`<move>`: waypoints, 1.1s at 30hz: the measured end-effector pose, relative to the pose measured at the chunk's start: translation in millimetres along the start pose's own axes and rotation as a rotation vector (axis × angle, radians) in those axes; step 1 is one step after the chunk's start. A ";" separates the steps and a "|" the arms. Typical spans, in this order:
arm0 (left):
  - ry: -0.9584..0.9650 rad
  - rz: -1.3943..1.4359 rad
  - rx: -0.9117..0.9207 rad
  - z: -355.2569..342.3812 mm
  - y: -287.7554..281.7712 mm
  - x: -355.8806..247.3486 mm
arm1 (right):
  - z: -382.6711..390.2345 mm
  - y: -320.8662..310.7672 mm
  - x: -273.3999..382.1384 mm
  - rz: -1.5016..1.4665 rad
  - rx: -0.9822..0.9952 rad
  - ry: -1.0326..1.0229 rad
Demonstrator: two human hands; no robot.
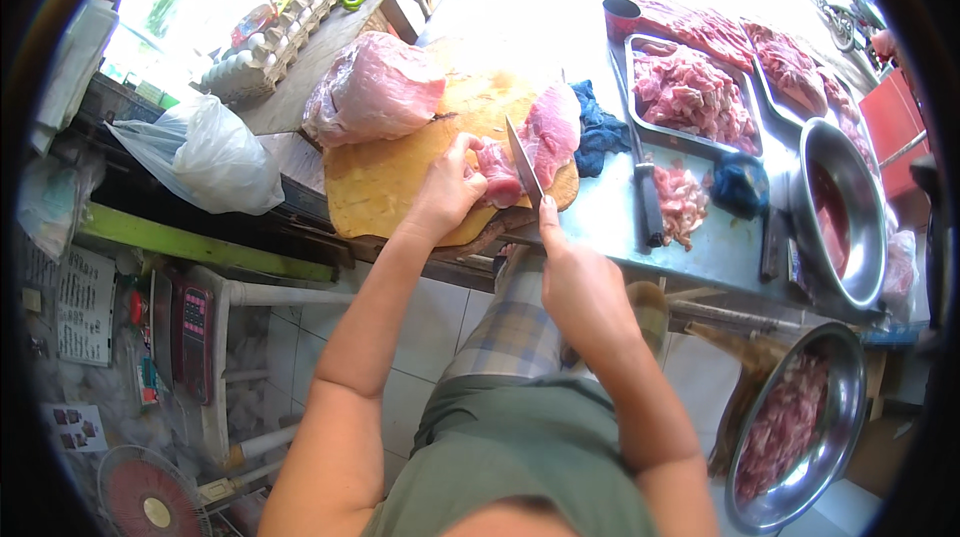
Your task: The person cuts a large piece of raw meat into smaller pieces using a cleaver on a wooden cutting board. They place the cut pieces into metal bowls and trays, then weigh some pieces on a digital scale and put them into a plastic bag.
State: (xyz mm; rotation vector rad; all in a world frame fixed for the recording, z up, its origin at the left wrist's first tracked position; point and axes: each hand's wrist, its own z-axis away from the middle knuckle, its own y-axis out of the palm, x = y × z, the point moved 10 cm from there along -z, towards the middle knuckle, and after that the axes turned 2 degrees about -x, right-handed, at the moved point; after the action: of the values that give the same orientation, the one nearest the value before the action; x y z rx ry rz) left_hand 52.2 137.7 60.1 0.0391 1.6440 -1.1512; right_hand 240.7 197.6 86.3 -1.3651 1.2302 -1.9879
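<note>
A knife is gripped in my right hand, its blade pointing away from me and resting at a piece of raw meat. My left hand has its fingers bent against a smaller chunk of meat just left of the blade. Both pieces lie at the right side of a yellow, worn cutting board. A large pink block of meat sits on the board's far left part. Whether the blade has gone right through between the two pieces I cannot tell.
Right of the board lie a dark blue cloth, a second knife and meat scraps. Beyond are a tray of cut meat and a steel bowl. A white plastic bag and egg cartons stand left.
</note>
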 end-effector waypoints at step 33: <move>0.310 -0.341 -0.163 7.7 -13.5 -44.3 | 75.7 -54.6 -80.7 -0.870 -0.495 0.154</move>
State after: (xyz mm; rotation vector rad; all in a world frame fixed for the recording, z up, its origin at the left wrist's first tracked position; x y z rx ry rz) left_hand 69.1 147.2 102.8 -0.1817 2.0733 -1.3096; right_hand 349.7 253.8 100.2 -2.3303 1.4011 -2.4609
